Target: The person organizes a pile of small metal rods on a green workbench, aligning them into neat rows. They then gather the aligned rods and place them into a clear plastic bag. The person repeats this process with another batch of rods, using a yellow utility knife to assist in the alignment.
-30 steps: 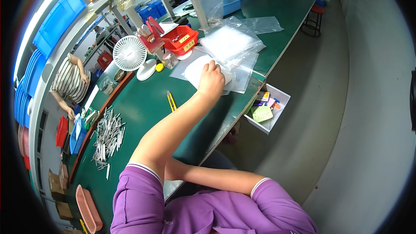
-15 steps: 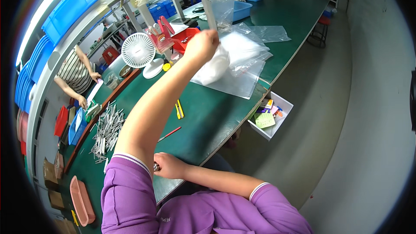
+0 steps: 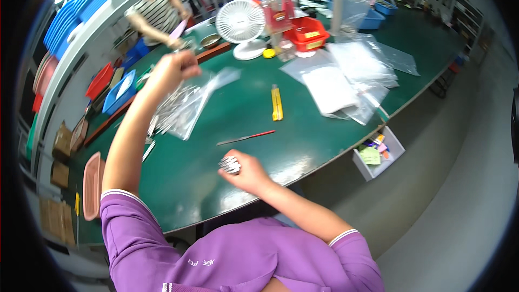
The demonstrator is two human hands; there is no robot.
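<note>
Green, flat worktop (image 3: 178, 189) fills most of view. Clear, thin plastic bag (image 3: 194, 111), blurred, hangs fr. L hand (image 3: 181, 66), fingers bent tog. on it, in front of pile of slim silver-grey rods (image 3: 160, 120) on L side. R hand (image 3: 246, 173), nr front edge, clamped on tight bundle of thin silvery rods (image 3: 231, 165), ends showing. Slim yellow cutter (image 3: 277, 104) lies ahead; thin red-handled tool (image 3: 248, 137) btwn cutter & R hand.
</note>
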